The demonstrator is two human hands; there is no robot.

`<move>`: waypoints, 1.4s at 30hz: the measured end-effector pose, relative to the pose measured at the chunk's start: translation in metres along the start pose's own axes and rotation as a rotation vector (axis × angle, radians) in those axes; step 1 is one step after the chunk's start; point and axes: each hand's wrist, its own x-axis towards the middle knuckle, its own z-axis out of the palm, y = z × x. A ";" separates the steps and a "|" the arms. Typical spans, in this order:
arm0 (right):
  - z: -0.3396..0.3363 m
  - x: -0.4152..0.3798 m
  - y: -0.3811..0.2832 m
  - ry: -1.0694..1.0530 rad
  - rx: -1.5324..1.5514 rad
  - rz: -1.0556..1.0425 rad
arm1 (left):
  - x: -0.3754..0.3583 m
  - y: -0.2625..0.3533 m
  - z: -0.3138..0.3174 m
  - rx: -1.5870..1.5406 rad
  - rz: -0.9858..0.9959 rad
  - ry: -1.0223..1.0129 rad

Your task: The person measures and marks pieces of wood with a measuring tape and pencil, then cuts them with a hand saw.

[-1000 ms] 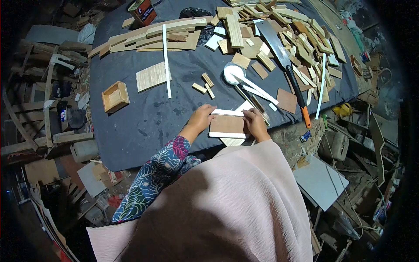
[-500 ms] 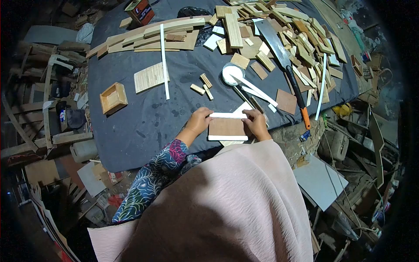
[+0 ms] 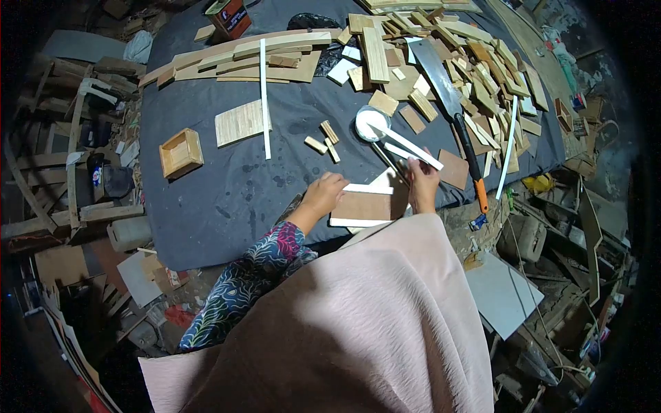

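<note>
A small brown board (image 3: 368,206) lies in front of me, with a white-edged strip (image 3: 368,188) along its far side and another (image 3: 359,222) along its near side. My left hand (image 3: 325,197) is closed on the board's far left corner. Beyond the board's right end, my right hand (image 3: 423,184) has its fingers closed at the end of a short white strip (image 3: 398,151); the fingertips are partly hidden. A longer white stick (image 3: 416,149) slants out of a round tub of white paste (image 3: 365,126), just above that hand.
Three small wood blocks (image 3: 330,133) and an open wooden box (image 3: 181,154) lie left on the dark cloth (image 3: 227,186). A handsaw (image 3: 441,82) with an orange-tipped handle rests at right, beside a heap of wood offcuts (image 3: 489,76). A tin (image 3: 228,18) stands at the back.
My right hand has left the board's far right corner and moved up and right to the white strips by the tub. My left hand stays at the board's left corner.
</note>
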 end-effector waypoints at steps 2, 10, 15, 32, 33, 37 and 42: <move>0.015 0.013 -0.008 0.033 0.214 0.002 | 0.001 -0.001 0.001 -0.019 0.000 0.018; 0.039 0.009 -0.026 -0.252 -0.549 -0.570 | -0.007 -0.007 -0.003 -0.150 -0.066 0.175; 0.023 0.000 -0.028 -0.202 -0.384 -0.395 | -0.011 -0.021 -0.005 -0.691 -0.508 0.336; -0.021 -0.118 0.018 -0.072 -0.021 0.016 | -0.059 -0.011 -0.013 -1.397 -0.832 0.100; -0.017 -0.121 0.020 -0.086 -0.045 0.009 | -0.060 -0.009 -0.013 -1.379 -0.851 0.065; -0.020 -0.126 0.024 -0.048 -0.064 -0.003 | -0.062 0.000 -0.018 -1.350 -0.850 0.008; -0.032 -0.126 0.027 0.001 0.041 -0.029 | -0.067 0.004 -0.023 -1.329 -0.849 -0.004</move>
